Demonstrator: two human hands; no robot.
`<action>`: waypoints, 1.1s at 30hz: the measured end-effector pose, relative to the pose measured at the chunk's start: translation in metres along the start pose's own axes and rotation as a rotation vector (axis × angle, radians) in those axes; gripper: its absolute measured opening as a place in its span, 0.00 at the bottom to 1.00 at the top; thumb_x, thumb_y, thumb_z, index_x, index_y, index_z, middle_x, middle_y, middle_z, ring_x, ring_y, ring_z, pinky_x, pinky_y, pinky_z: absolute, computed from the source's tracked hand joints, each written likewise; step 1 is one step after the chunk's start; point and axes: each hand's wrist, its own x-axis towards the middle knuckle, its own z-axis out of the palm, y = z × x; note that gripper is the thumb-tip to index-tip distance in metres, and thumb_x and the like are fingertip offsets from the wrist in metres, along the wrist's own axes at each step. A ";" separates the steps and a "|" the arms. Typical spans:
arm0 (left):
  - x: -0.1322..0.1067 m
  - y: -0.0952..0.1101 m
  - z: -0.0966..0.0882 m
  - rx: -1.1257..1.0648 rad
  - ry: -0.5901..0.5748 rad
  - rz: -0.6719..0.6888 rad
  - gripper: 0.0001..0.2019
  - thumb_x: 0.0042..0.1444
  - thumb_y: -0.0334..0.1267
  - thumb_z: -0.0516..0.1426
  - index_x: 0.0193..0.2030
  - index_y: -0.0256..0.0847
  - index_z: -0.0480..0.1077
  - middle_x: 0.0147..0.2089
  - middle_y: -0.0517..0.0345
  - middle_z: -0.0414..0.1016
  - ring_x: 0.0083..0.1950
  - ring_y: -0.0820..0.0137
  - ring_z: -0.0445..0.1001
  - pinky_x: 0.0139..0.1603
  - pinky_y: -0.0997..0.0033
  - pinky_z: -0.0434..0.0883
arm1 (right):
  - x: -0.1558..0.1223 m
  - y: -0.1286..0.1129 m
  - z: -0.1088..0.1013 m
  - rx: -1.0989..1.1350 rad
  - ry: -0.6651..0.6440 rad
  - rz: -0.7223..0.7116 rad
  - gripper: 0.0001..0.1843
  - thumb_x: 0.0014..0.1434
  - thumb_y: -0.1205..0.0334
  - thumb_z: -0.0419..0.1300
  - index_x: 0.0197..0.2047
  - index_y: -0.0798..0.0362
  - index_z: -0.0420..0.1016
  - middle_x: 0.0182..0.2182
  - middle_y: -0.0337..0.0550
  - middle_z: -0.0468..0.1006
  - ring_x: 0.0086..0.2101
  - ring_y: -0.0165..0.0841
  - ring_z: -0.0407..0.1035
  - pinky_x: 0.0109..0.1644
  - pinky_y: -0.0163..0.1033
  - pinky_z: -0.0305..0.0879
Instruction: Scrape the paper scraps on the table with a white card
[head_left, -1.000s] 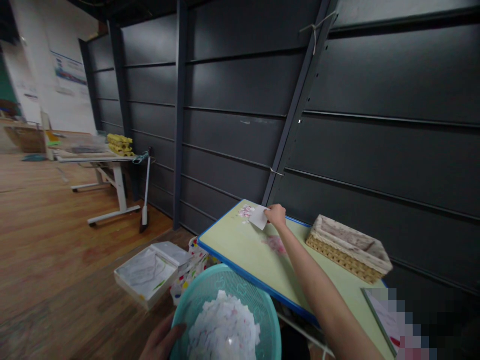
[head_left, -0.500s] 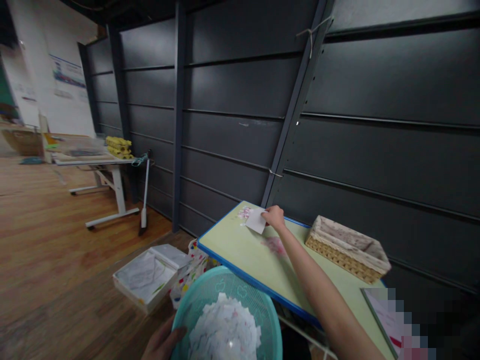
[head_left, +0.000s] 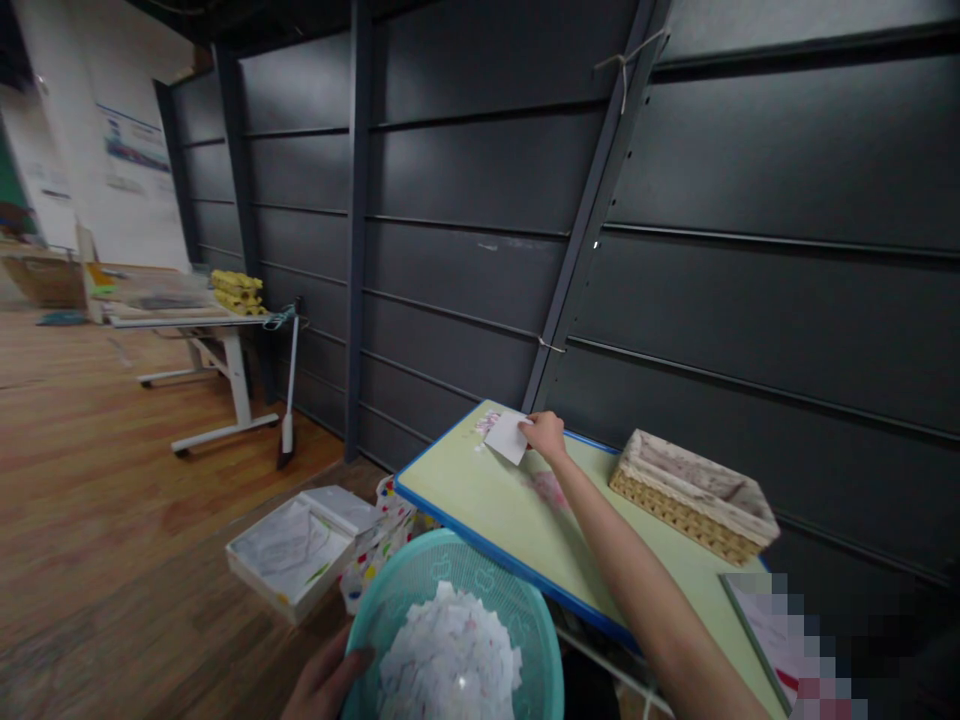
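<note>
My right hand (head_left: pixel 545 436) is closed on the edge of a white card (head_left: pixel 507 438), which it holds low over the far left part of a pale yellow table (head_left: pixel 450 480) with a blue rim. Small pinkish-white scraps (head_left: pixel 490 420) lie on the tabletop just beyond the card. A reddish smudge (head_left: pixel 551 489) marks the surface near my wrist. My left hand (head_left: pixel 330 677) grips the left rim of a turquoise plastic basket (head_left: pixel 551 640) below the table's front edge. A heap of torn white paper pieces (head_left: pixel 450 650) fills much of this basket.
A woven basket with a cloth lining (head_left: pixel 690 500) stands on the table's right side, near a flat framed item (head_left: pixel 757 620). On the floor to the left lies an open white box (head_left: pixel 292 550). A dark panelled wall (head_left: pixel 465 260) rises behind the table.
My right hand has moved slightly left with the card, which now covers more of the scraps. My left hand and the turquoise basket stay nearly in place.
</note>
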 end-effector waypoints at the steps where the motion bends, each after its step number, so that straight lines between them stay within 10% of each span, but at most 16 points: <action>1: 0.001 -0.001 0.000 -0.011 -0.007 -0.015 0.21 0.35 0.52 0.63 0.35 0.42 0.78 0.45 0.50 0.81 0.55 0.48 0.69 0.56 0.53 0.66 | -0.001 0.000 0.001 0.004 -0.001 0.004 0.15 0.51 0.63 0.54 0.37 0.57 0.80 0.29 0.49 0.80 0.31 0.32 0.74 0.35 0.27 0.63; 33: -0.005 0.009 -0.004 -0.052 0.001 -0.029 0.19 0.35 0.49 0.65 0.36 0.41 0.78 0.43 0.50 0.81 0.52 0.51 0.73 0.54 0.54 0.68 | -0.016 -0.004 0.015 0.203 -0.009 0.035 0.15 0.46 0.64 0.56 0.34 0.60 0.81 0.24 0.47 0.79 0.29 0.34 0.73 0.32 0.30 0.63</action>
